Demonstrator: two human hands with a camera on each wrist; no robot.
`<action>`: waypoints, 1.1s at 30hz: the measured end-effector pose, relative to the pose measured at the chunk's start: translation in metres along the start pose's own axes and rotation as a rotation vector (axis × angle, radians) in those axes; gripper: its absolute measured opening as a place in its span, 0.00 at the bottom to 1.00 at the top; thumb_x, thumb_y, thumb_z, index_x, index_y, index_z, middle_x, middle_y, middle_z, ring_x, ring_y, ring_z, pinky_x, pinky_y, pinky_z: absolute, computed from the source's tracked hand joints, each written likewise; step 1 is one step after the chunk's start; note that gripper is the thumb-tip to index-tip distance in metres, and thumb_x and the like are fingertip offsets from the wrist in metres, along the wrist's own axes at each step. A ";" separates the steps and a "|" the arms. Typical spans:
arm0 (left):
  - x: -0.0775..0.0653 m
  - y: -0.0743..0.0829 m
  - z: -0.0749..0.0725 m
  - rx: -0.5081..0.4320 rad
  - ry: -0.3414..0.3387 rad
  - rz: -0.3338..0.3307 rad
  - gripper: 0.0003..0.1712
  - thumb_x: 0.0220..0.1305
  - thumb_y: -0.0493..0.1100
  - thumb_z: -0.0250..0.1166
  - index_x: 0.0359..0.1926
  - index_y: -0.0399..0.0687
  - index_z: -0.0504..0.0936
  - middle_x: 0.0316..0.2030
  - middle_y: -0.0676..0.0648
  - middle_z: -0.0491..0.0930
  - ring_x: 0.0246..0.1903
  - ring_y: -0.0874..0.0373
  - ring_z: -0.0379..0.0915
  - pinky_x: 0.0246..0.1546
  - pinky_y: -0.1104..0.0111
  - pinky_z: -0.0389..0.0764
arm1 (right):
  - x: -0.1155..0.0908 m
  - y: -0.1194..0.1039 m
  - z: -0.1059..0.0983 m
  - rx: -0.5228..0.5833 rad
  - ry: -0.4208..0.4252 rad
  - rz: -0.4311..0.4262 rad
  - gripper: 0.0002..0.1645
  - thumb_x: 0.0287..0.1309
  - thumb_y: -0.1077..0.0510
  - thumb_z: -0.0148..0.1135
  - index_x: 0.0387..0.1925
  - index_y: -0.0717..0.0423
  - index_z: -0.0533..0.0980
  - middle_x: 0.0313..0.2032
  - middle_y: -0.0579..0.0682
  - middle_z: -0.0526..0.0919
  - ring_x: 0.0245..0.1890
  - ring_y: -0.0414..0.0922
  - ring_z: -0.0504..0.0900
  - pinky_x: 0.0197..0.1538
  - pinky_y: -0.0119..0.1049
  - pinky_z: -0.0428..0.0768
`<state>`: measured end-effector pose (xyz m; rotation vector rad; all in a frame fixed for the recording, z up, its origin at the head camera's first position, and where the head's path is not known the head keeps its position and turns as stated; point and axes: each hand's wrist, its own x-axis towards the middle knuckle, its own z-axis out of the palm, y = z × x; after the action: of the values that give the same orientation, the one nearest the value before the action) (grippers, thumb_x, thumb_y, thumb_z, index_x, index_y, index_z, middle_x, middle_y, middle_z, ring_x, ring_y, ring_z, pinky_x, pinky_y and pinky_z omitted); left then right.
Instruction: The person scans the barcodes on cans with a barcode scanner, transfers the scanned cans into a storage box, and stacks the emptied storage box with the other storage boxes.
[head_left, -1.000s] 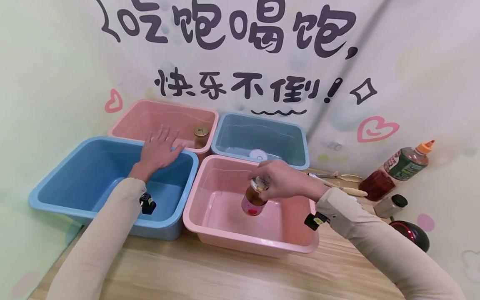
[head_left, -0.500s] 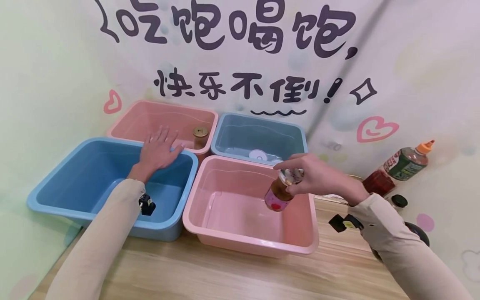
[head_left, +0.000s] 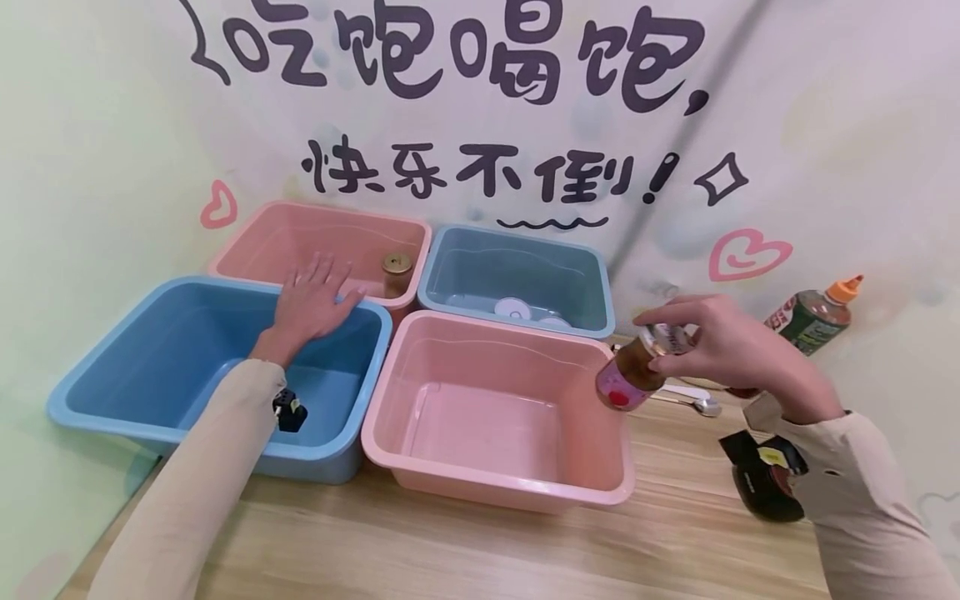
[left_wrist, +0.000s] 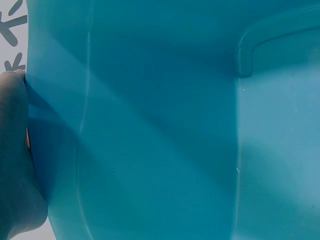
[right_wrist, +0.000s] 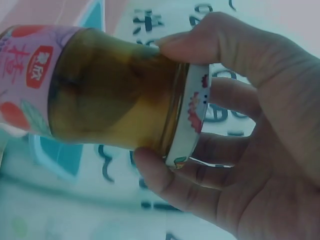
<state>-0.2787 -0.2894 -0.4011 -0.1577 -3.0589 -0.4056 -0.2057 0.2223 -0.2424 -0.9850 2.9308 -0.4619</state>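
- Pink-labelled jar [head_left: 632,375], head view: pinched near its lid by fingers of right hand [head_left: 727,342]; tilted, base left of and below fingertips, at right rim of front pink tub [head_left: 495,476]; rim contact unclear.
- Same view: spoon [head_left: 707,407] below right fingers; orange-capped bottle [head_left: 813,315] beyond knuckles.
- Same view: left hand [head_left: 311,300], fingers spread, across rear rim of blue tub [head_left: 150,358]; gold-lidded jar [head_left: 396,279] just right of them, inside back pink tub [head_left: 337,223].
- Left wrist view: blue wall beside hand; finger spacing cannot be told.
- Right wrist view: thumb and fingertip on opposite sides of neck, white lid [right_wrist: 190,115] between.
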 end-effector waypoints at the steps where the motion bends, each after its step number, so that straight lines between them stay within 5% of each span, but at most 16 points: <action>1: 0.000 0.000 0.000 -0.004 -0.004 -0.001 0.43 0.75 0.62 0.41 0.79 0.42 0.46 0.79 0.34 0.40 0.79 0.36 0.28 0.76 0.39 0.31 | -0.004 0.005 -0.001 -0.009 0.008 0.012 0.25 0.47 0.59 0.77 0.51 0.53 0.84 0.42 0.50 0.87 0.30 0.38 0.75 0.26 0.30 0.75; 9: 0.001 -0.001 0.003 -0.009 -0.004 0.002 0.43 0.75 0.63 0.42 0.79 0.42 0.46 0.79 0.34 0.40 0.79 0.36 0.27 0.76 0.39 0.32 | -0.038 0.038 0.000 -0.097 0.118 0.032 0.26 0.39 0.62 0.80 0.46 0.55 0.85 0.26 0.41 0.81 0.22 0.29 0.69 0.24 0.29 0.71; 18: 0.002 0.000 0.001 0.010 0.007 0.006 0.43 0.74 0.63 0.41 0.78 0.40 0.49 0.79 0.33 0.42 0.78 0.34 0.32 0.76 0.38 0.35 | -0.075 0.071 0.012 -0.056 0.094 0.202 0.27 0.41 0.60 0.80 0.48 0.55 0.84 0.35 0.51 0.85 0.26 0.32 0.71 0.25 0.29 0.70; 25: 0.003 0.000 -0.001 0.009 -0.009 0.002 0.44 0.74 0.64 0.40 0.78 0.40 0.47 0.79 0.33 0.41 0.78 0.34 0.31 0.76 0.38 0.35 | -0.095 0.095 0.025 -0.093 0.125 0.223 0.24 0.39 0.58 0.81 0.43 0.57 0.84 0.30 0.49 0.84 0.25 0.32 0.68 0.26 0.30 0.68; 33: 0.004 0.000 -0.001 0.009 -0.015 0.001 0.44 0.75 0.64 0.40 0.78 0.40 0.47 0.78 0.32 0.41 0.78 0.34 0.31 0.75 0.37 0.35 | -0.118 0.115 0.035 0.024 0.036 0.452 0.24 0.51 0.53 0.75 0.46 0.65 0.82 0.32 0.57 0.86 0.27 0.33 0.75 0.26 0.31 0.75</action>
<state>-0.2832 -0.2894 -0.4003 -0.1632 -3.0748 -0.3923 -0.1752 0.3699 -0.3178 -0.2912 3.0331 -0.4908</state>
